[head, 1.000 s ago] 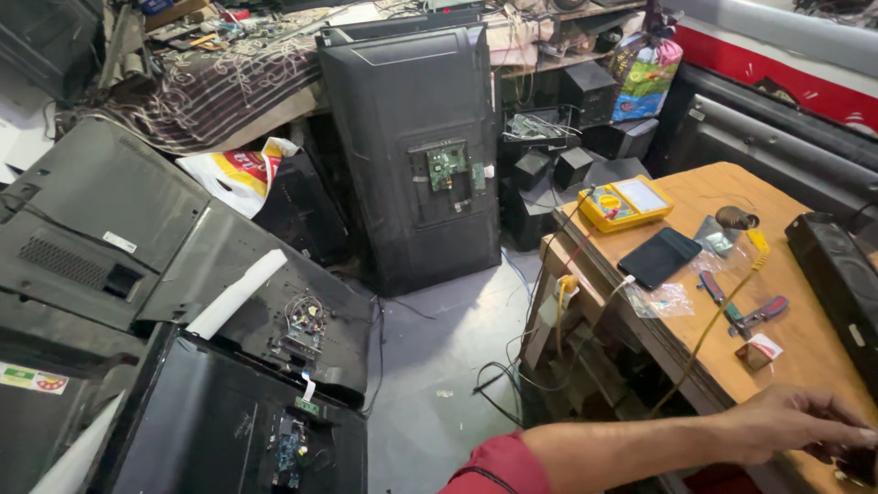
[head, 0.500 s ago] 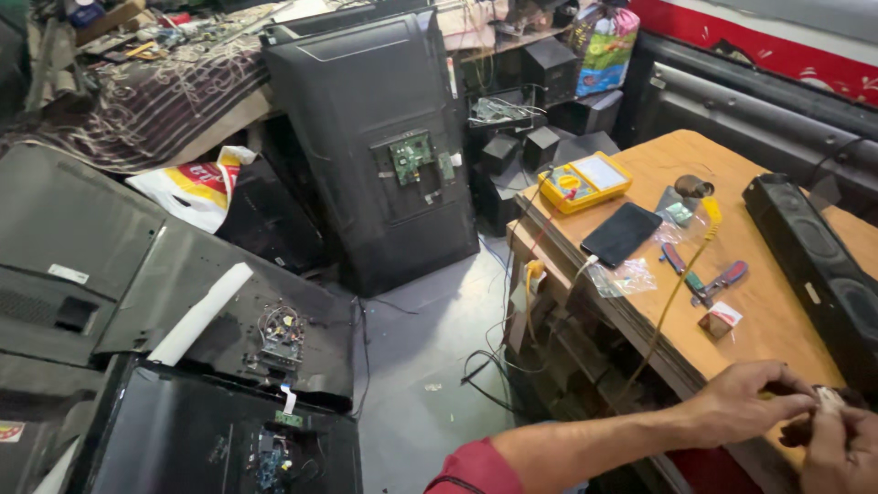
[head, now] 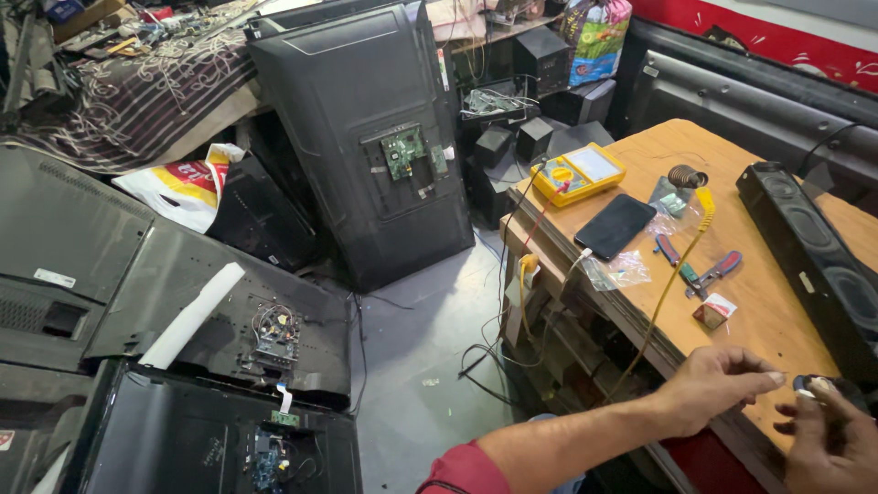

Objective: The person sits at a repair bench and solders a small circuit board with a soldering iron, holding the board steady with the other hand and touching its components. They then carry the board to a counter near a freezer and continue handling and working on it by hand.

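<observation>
My left hand [head: 715, 389] reaches across the near edge of the wooden workbench [head: 777, 316], a red sleeve on its arm. Its fingers are pinched together and point at a small dark part [head: 810, 384] with a pale tip. My right hand [head: 828, 444] sits at the bottom right corner and holds that part between thumb and fingers. Whether the left fingertips touch the part is unclear. A small red and white box [head: 712, 312] lies on the bench just beyond my left hand.
On the bench lie a yellow multimeter [head: 578, 173], a black phone [head: 615, 225], pliers [head: 702, 273], a yellow coiled cable [head: 702, 209] and a long black soundbar [head: 809, 252]. Opened television backs [head: 366, 137] with circuit boards stand and lie on the left. Loose wires cross the floor [head: 421, 357].
My right hand has come into view at the bottom right, holding the small part. My left hand has drawn back from the corner and now points at it. The view shifted slightly.
</observation>
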A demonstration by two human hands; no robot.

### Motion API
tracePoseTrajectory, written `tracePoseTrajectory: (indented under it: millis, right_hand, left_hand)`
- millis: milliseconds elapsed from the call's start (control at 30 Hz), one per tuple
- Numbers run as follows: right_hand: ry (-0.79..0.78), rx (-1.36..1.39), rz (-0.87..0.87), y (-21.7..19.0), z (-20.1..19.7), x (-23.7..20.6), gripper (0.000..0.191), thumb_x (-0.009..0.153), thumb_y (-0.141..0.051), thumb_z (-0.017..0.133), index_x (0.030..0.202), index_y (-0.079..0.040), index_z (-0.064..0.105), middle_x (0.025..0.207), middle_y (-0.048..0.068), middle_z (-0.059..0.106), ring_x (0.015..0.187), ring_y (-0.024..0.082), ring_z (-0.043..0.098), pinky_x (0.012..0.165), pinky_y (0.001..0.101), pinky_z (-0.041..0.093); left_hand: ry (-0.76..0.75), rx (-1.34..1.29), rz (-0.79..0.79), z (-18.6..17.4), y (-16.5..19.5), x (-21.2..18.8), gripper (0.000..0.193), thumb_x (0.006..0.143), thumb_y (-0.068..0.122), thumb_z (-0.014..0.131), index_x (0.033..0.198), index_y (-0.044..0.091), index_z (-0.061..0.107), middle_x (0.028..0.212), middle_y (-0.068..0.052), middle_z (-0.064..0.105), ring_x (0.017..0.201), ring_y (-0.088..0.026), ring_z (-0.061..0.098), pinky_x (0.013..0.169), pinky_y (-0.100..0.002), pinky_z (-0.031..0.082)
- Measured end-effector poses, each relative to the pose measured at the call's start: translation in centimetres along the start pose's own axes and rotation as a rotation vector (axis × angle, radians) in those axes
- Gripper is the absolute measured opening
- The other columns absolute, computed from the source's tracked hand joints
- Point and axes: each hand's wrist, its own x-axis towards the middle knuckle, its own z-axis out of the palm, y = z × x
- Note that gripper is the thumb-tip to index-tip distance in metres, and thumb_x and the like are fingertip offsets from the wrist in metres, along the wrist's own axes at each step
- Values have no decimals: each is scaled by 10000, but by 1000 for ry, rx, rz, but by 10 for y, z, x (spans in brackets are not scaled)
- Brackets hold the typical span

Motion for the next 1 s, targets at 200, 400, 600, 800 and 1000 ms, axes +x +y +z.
tracePoseTrajectory:
  millis: [200, 400, 600, 800, 1000]
  right_hand:
    - [-36, -88, -154, 16, 4, 1, 127, 1122, -8, 663, 1203, 85, 633, 994, 190, 720, 868, 167, 713, 819, 255, 571]
    - [-34, -164, -246, 16, -1, 8, 131, 1098, -18, 690, 1188, 75, 666, 941, 188, 718, 839, 183, 708, 835, 262, 559]
    - [-46, -461, -417, -28, -5, 24, 109, 1138, -141, 681, 1177, -40, 667, 1058, 152, 716, 930, 235, 716, 842, 303, 562]
    - [-17, -410, -460, -94, -5, 40, 197, 987, -43, 684, 1181, -24, 662, 1091, 200, 708, 974, 384, 696, 824, 442, 553]
    - [73, -322, -325, -148, -4, 39, 93, 957, -36, 717, 1034, -19, 669, 893, 164, 706, 767, 299, 691, 664, 379, 533]
  left_hand:
    - [-38, -95, -52, 5, 8, -1, 154, 1008, 179, 745, 1001, 33, 696, 901, 8, 687, 785, -41, 572, 663, -195, 435]
    - [-30, -55, -54, 5, 13, 4, 142, 990, 143, 740, 1000, 5, 709, 887, 2, 676, 779, -52, 572, 658, -217, 443]
    - [-45, 1, -120, 1, 23, 22, 179, 1025, 199, 721, 980, 26, 720, 878, 7, 653, 734, -66, 552, 597, -235, 427]
    - [-103, 98, -235, -4, 46, 21, 162, 986, 247, 669, 999, 91, 710, 812, 46, 624, 699, -67, 538, 600, -242, 411]
    - [-190, 19, -130, 11, 76, 2, 110, 993, 146, 696, 1003, 37, 704, 773, 25, 621, 688, -59, 549, 613, -223, 431]
